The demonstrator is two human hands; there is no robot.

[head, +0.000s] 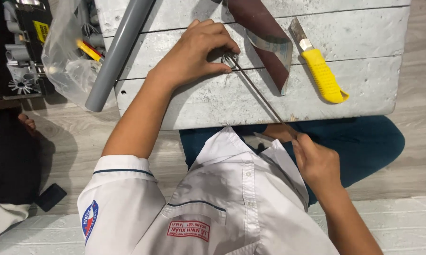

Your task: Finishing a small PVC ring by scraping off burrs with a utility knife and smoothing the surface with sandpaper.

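A small grey ring-shaped fitting (229,58), pinned on the whitewashed plank board (364,38), near its middle. Left hand (194,54) curled over it, thumb and fingertips closed on the ring's rim. A thin metal blade or rod (258,89), which cannot be told apart at this size, running from the fitting diagonally back to the board's near edge. Right hand (317,163) closed around that tool's near end, low over the lap, below the board edge.

Likely trouble: thin tool, long reach, tiny workpiece. A stroke pushed off line could skip off the ring and rake the left thumb, lying right beside the contact point. Ring held by fingertip pressure alone, so liable to roll or twist free. Blade bowed under side load could snap or jam.

Just right of the fitting, a folded sheet of dark red sandpaper (269,38), one corner turned up. Further right, a yellow-handled utility knife (321,73), blade out, well apart from both hands yet within a careless sweep. On the left, a grey plastic pipe (121,52) lying slantwise and overhanging the board's corner. Beside it a clear plastic bag (64,61), and a dark box of grey pipe fittings (21,66).

Board low over pale wood-look flooring (411,156). White uniform shirt (213,208), dark blue trousers.
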